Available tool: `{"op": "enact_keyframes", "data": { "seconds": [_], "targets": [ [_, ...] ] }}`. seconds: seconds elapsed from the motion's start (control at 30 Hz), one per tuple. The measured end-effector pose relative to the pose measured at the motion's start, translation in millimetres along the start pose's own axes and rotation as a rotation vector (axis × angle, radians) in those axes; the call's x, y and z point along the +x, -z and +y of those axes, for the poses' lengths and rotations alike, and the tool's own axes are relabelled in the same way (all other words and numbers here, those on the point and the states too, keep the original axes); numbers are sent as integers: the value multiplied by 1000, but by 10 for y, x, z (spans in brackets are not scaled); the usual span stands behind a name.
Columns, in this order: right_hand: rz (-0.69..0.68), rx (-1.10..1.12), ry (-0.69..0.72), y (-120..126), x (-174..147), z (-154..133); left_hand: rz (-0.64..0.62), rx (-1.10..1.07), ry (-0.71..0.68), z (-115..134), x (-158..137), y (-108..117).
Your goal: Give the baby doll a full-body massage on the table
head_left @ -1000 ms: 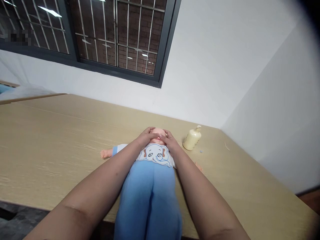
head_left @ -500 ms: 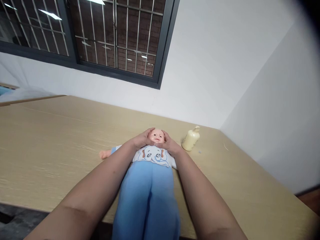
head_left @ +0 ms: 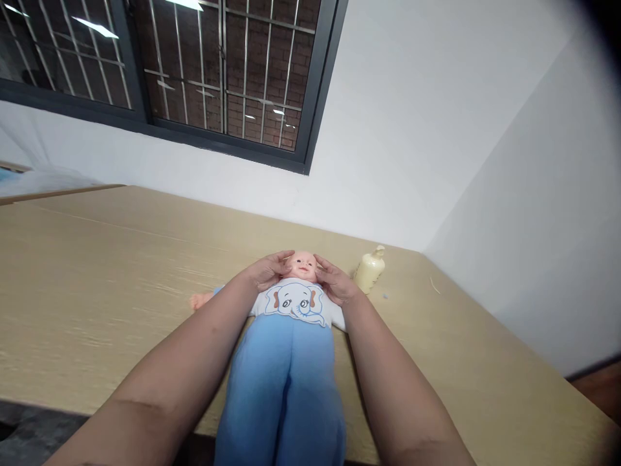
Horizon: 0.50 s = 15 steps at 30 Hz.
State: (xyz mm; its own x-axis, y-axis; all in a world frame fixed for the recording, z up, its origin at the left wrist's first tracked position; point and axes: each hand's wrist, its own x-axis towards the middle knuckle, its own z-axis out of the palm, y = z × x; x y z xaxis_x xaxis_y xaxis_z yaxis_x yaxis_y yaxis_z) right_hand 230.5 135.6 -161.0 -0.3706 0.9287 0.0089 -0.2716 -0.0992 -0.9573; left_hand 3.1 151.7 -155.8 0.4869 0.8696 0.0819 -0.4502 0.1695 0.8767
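Observation:
A baby doll (head_left: 291, 362) lies on its back on the table, its head away from me. It wears a white top with an elephant picture and blue trousers. My left hand (head_left: 269, 270) rests against the left side of the doll's head (head_left: 304, 264), fingers stretched out. On the other side, my right hand (head_left: 337, 282) touches the cheek and temple with its fingers extended. Neither hand is closed round the head. One doll hand (head_left: 200, 300) shows beyond my left forearm; the other is hidden behind my right arm.
A cream pump bottle (head_left: 370, 270) stands on the wooden table (head_left: 121, 278), right of the doll's head. Near it lie a small pale bit (head_left: 385, 296) and a thin strip (head_left: 434, 285). A white wall (head_left: 388, 129) and a barred window (head_left: 233, 71) rise behind.
Both hands have shifted outward from the doll's chin to the sides of its head. The thumbs have come away from under the chin, and the elephant print shows more fully.

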Motion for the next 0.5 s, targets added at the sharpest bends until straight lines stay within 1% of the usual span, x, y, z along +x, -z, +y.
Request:
{"op": "enact_keyframes", "data": {
  "seconds": [0.07,0.17,0.27,0.33,0.43,0.5],
  "targets": [
    [7,-2,-2,-4,6,17,21,18,-2,-7,0,-23],
    [2,-70,30,-52,28,52,-3,93,14,-24,3,-79],
    [86,-212,71,-109,68,87,15,185,18,-39,10,-123],
    [114,-277,90,-129,91,101,38,229,-1,-46,12,-132],
    [102,-301,123,-130,104,107,53,254,-15,-52,13,-115],
    [71,-252,104,-124,101,107,0,207,26,-57,15,-94]
  ]
}}
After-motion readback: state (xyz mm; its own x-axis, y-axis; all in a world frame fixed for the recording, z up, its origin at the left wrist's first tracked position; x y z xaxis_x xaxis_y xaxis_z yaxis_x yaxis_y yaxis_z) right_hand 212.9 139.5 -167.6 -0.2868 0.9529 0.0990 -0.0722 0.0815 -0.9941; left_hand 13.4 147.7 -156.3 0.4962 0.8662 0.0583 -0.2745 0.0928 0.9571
